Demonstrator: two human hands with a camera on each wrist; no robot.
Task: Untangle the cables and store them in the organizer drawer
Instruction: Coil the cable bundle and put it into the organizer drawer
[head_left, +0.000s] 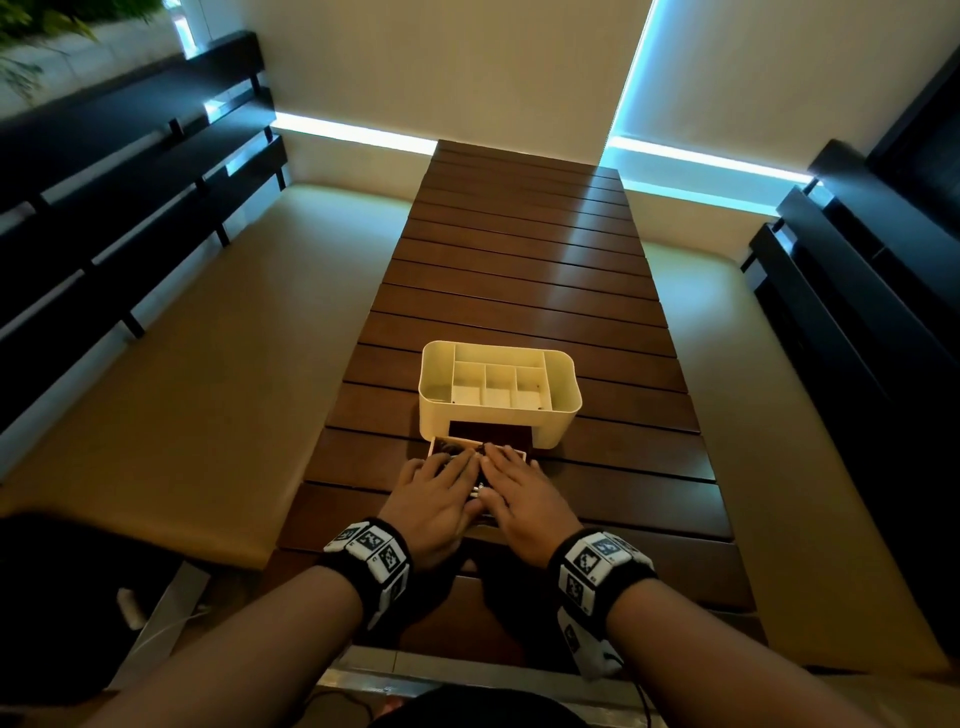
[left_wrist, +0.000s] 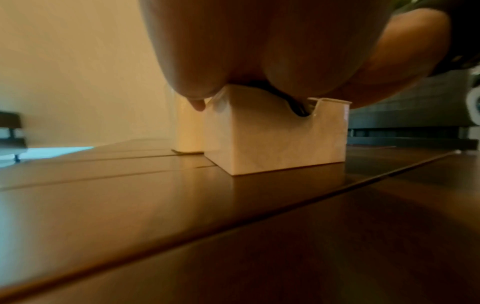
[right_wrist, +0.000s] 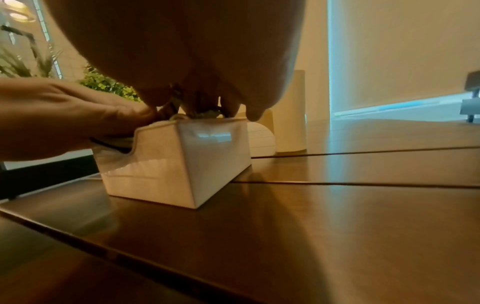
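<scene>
Two bare forearms reach forward side by side, each wrist wrapped in a black band carrying white blocks printed with black square markers. The left hand (head_left: 434, 496) lies palm down, fingers extended forward and close together. The right hand (head_left: 519, 501) mirrors it, palm down, fingers straight and slightly spread. The two hands nearly touch along their inner edges, thumbs tucked between them.
</scene>
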